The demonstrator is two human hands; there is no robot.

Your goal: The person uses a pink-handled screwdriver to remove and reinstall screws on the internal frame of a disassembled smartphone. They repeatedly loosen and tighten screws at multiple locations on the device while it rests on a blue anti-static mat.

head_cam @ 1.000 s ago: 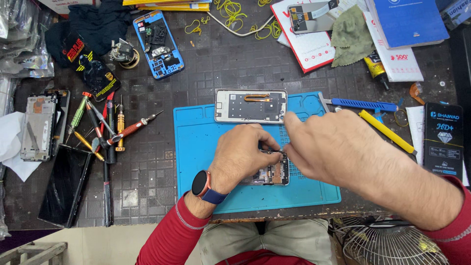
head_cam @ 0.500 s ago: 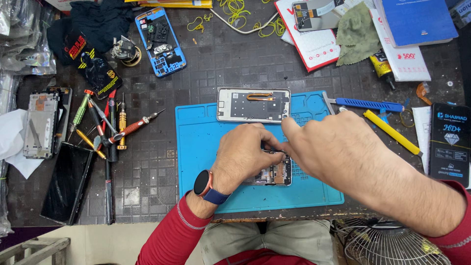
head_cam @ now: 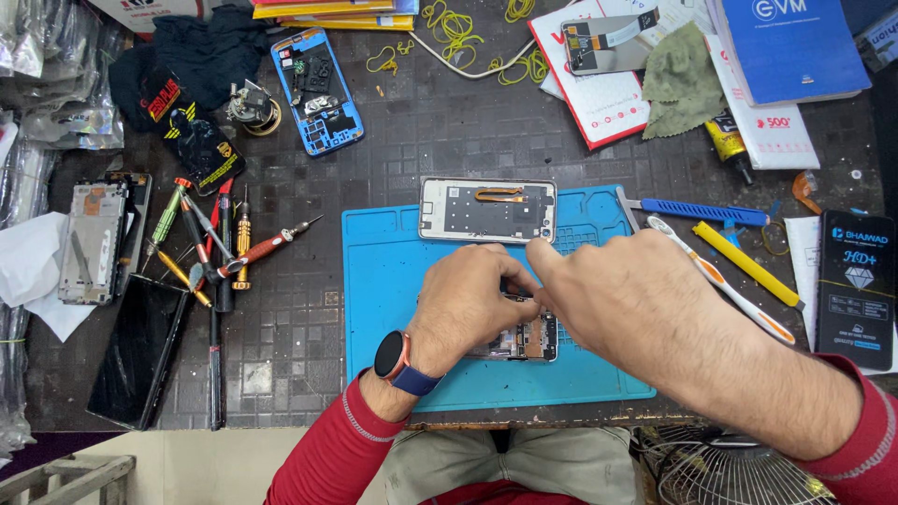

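Just below the frame's centre, the left hand (head_cam: 472, 299) presses down on an opened phone (head_cam: 524, 339) lying on the blue mat (head_cam: 393, 309), fingers curled onto it. The right hand (head_cam: 627, 299) pinches at the phone's upper edge; what it grips is hidden. This looks like mid-disassembly; next calls for fine, steady fingertip work. A removed phone panel (head_cam: 486, 209) lies just above, screwdrivers (head_cam: 224, 248) at the left of the bench (head_cam: 449, 122).
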